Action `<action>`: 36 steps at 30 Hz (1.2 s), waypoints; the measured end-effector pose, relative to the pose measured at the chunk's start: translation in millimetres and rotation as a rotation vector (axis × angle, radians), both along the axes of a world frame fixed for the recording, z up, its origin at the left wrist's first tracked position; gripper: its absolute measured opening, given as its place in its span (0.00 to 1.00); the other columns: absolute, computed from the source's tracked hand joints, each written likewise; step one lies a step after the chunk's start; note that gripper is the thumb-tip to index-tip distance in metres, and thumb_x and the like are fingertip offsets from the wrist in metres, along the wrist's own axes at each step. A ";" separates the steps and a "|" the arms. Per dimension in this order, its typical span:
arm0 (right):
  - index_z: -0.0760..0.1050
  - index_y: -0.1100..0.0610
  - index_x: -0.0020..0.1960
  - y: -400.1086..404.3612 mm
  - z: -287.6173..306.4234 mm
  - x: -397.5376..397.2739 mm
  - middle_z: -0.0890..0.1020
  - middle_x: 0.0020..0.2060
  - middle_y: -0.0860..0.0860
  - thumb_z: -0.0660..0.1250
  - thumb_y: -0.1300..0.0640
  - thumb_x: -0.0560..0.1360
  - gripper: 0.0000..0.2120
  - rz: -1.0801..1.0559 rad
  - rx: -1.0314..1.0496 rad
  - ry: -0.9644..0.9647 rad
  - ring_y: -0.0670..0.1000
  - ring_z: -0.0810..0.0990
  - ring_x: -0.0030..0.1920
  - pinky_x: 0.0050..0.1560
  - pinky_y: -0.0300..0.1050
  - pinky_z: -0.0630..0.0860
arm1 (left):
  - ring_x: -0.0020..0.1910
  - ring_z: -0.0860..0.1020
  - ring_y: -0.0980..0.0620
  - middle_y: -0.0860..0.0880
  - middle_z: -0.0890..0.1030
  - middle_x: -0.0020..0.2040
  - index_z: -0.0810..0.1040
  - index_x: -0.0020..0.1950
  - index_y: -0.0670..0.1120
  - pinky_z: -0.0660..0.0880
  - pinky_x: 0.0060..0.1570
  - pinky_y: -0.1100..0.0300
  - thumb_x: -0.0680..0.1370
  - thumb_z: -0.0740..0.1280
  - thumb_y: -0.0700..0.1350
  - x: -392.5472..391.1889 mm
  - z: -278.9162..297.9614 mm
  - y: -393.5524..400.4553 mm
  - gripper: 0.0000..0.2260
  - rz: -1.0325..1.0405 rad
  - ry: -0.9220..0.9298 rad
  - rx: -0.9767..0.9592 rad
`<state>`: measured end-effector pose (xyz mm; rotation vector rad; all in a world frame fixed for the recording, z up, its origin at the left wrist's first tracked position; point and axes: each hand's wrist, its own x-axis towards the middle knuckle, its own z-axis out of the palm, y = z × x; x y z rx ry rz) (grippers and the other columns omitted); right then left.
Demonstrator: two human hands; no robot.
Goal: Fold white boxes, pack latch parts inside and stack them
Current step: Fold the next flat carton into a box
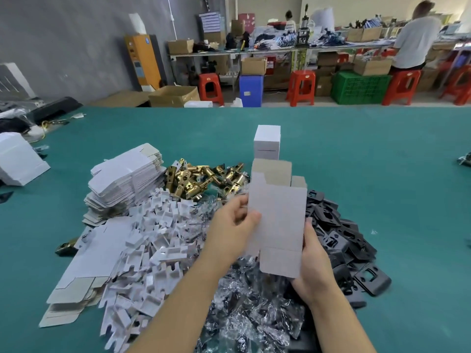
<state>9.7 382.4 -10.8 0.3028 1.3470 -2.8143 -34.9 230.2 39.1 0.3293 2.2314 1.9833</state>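
White box blank [279,220], one piece of thin matte card, stands upright between your two hands above the teal tabletop [382,154], its flaps open at top and bottom. Your left hand [234,225] pinches its left edge, thumb on the front; your right hand [314,261] cups the lower right corner, fingers curled behind. Two finished boxes [267,142] are stacked just beyond. Brass latches [201,178] lie heaped behind, too many to count.

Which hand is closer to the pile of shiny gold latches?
Left. The left hand holds the white box's left edge, just below the gold latches. The right hand holds the box's right edge, lower and farther away, beside the black plates.
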 end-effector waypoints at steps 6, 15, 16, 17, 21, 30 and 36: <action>0.80 0.44 0.67 1.7 2.9 5.1 0.81 0.67 0.57 0.53 0.33 0.79 0.27 0.182 -0.024 -0.042 0.57 0.82 0.64 0.54 0.52 0.83 | 0.54 0.77 0.67 0.62 0.77 0.61 0.56 0.74 0.75 0.76 0.53 0.59 0.71 0.76 0.62 -9.6 -23.9 4.3 0.39 0.037 0.087 -0.254; 0.81 0.51 0.66 1.0 3.6 5.3 0.84 0.61 0.60 0.78 0.26 0.58 0.44 0.364 0.034 -0.070 0.59 0.85 0.51 0.44 0.53 0.83 | 0.73 0.59 0.59 0.77 0.43 0.73 0.66 0.68 0.79 0.69 0.59 0.69 0.65 0.76 0.66 -17.9 -28.3 -10.1 0.35 -0.156 0.250 -0.333; 0.80 0.53 0.68 0.3 2.5 4.6 0.83 0.62 0.61 0.79 0.28 0.58 0.46 0.367 0.033 -0.080 0.60 0.84 0.54 0.46 0.54 0.83 | 0.72 0.60 0.57 0.76 0.44 0.73 0.68 0.67 0.79 0.68 0.55 0.72 0.63 0.76 0.68 -17.1 -27.5 -10.7 0.34 -0.155 0.249 -0.333; 0.79 0.54 0.69 -0.7 1.9 4.3 0.82 0.63 0.62 0.80 0.29 0.58 0.46 0.369 0.034 -0.083 0.61 0.84 0.56 0.49 0.54 0.83 | 0.70 0.63 0.55 0.75 0.46 0.73 0.70 0.65 0.78 0.69 0.53 0.72 0.63 0.77 0.68 -16.3 -27.0 -11.4 0.33 -0.152 0.245 -0.325; 0.81 0.51 0.66 -5.6 2.4 6.2 0.84 0.60 0.61 0.81 0.30 0.58 0.43 0.419 0.099 -0.059 0.59 0.86 0.53 0.46 0.52 0.82 | 0.56 0.70 0.66 0.72 0.58 0.68 0.77 0.58 0.68 0.79 0.52 0.58 0.60 0.78 0.68 -14.0 -26.7 -16.7 0.28 -0.075 0.182 -0.204; 0.75 0.52 0.73 -7.4 2.1 6.7 0.81 0.64 0.62 0.70 0.45 0.75 0.28 0.427 0.135 0.064 0.57 0.84 0.53 0.47 0.48 0.81 | 0.55 0.74 0.61 0.65 0.64 0.62 0.74 0.48 0.64 0.81 0.42 0.60 0.58 0.76 0.74 -1.0 -34.5 -10.4 0.26 0.048 0.165 -0.047; 0.77 0.54 0.70 -5.2 -1.6 4.4 0.83 0.52 0.58 0.75 0.41 0.71 0.31 0.425 0.166 0.073 0.55 0.82 0.46 0.44 0.50 0.79 | 0.54 0.72 0.60 0.62 0.65 0.57 0.71 0.46 0.65 0.73 0.49 0.71 0.60 0.75 0.73 -2.5 -36.1 -9.9 0.24 0.046 0.210 -0.064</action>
